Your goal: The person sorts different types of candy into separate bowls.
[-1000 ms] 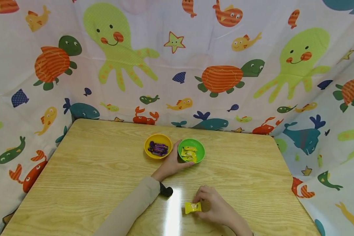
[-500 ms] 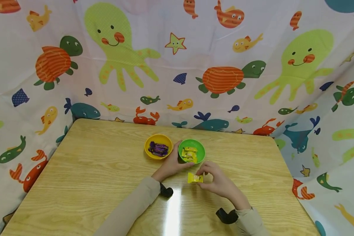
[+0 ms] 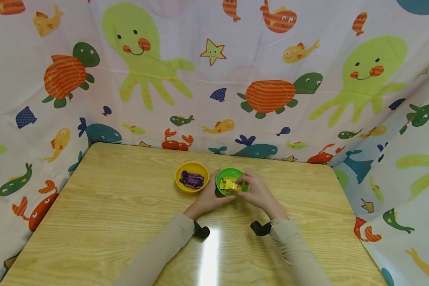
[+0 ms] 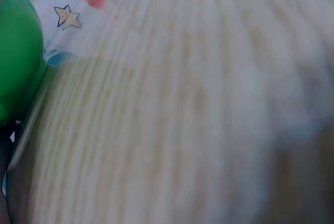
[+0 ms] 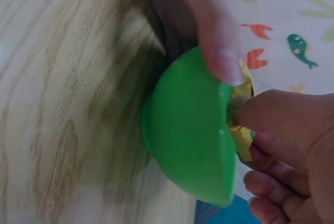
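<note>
My left hand [image 3: 208, 199] holds the green bowl [image 3: 230, 171] from its left side, with the thumb along the near rim. In the right wrist view that thumb lies on the rim of the bowl [image 5: 190, 130]. My right hand [image 3: 259, 194] is at the bowl's right side and pinches a yellow wrapped candy [image 3: 234, 186] between thumb and fingertips. This candy [image 5: 241, 143] is at the bowl's opening. Several yellow wrapped candies lie in the green bowl, partly hidden by my right hand. The left wrist view shows just part of the bowl [image 4: 20, 51].
A yellow bowl [image 3: 183, 167] with several purple wrapped candies [image 3: 191, 180] stands just left of my left hand. The wooden table [image 3: 128, 206] ends at a curtain [image 3: 200, 99] printed with sea animals, which also hangs at both sides.
My right hand has carried the yellow candy from the near part of the table forward to the green bowl's opening. My left hand has stayed at the bowl.
</note>
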Demonstrator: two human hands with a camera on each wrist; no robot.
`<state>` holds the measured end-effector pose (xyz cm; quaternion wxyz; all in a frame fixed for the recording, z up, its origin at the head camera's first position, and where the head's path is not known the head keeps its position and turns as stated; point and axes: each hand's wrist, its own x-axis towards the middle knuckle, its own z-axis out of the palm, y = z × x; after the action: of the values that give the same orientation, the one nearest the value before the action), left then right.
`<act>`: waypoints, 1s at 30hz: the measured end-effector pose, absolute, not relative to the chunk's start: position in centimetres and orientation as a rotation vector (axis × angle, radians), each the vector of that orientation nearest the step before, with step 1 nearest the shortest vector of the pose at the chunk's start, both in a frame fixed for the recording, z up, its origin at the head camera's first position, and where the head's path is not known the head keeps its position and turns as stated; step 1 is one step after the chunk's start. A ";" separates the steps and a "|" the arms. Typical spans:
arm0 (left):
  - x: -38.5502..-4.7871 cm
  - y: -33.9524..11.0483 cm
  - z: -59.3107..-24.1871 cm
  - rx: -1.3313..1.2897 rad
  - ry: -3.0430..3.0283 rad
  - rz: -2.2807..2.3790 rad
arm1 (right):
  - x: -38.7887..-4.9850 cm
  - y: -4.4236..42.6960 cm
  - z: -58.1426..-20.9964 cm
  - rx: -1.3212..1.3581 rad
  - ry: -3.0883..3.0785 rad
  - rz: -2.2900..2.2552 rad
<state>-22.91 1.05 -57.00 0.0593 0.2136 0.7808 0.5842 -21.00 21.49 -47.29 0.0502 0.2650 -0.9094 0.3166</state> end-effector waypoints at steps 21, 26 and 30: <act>-22.8 1.0 -56.7 0.630 2.400 1.736 | -22.9 20.4 -47.1 0.854 -3.038 0.742; -22.7 1.0 -56.6 0.593 2.392 1.729 | -22.5 20.9 -47.2 0.845 -2.978 0.809; -22.7 1.0 -56.5 0.568 2.405 1.700 | -22.0 21.2 -47.2 0.826 -2.922 0.865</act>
<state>-22.67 0.97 -56.47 0.0710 0.1889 0.7999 0.5652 -22.00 21.22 -47.21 -0.0078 0.2615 -0.9255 0.2739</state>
